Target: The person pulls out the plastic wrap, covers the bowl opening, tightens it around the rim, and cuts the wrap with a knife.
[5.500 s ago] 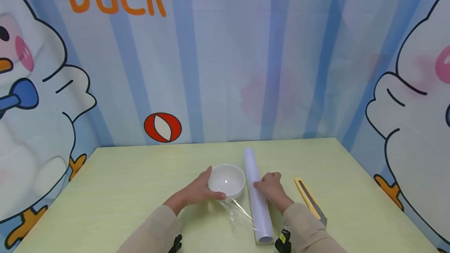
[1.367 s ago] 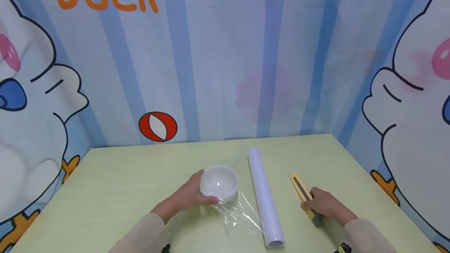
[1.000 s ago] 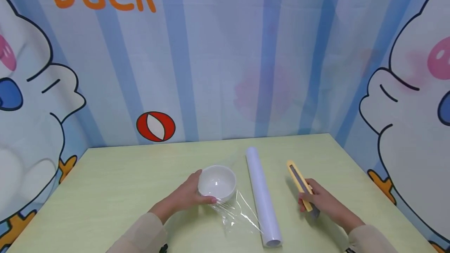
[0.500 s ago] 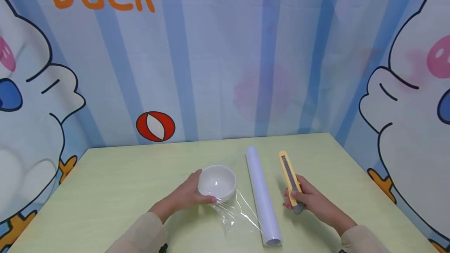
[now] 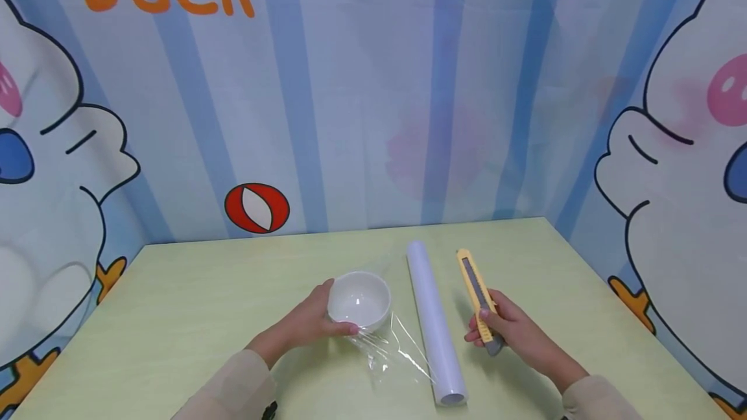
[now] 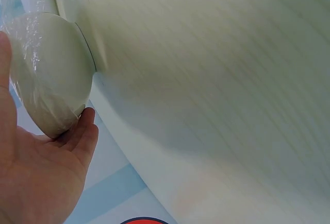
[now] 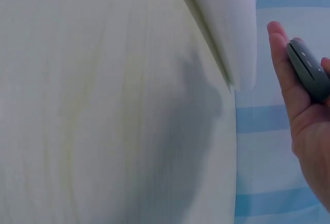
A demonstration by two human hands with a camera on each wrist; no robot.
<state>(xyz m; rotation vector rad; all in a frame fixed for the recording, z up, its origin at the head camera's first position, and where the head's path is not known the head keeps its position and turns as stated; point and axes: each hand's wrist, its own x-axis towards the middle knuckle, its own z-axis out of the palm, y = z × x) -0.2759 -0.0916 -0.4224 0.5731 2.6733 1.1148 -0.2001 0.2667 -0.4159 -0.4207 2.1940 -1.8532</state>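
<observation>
A white bowl (image 5: 358, 301) stands at the table's middle, gripped at its left side by my left hand (image 5: 309, 321), thumb in front. In the left wrist view, clear film clings to the outside of the bowl (image 6: 56, 69). A sheet of clear plastic wrap (image 5: 397, 352) runs from the bowl's front to the white roll (image 5: 436, 326) lying lengthwise on its right. Right of that roll, my right hand (image 5: 519, 330) holds a yellow and grey box cutter (image 5: 475, 287) above the table, its far end pointing away. No blade can be made out.
The pale yellow-green table (image 5: 204, 297) meets a blue striped curtain (image 5: 373, 115) along its back edge. Cartoon ducks are printed on the backdrop at both sides. In the right wrist view, the roll (image 7: 227, 23) lies near the hand.
My right hand has left the roll, picked up the box cutter from the table and brought it leftward, closer to the roll. My left hand has stayed on the bowl.
</observation>
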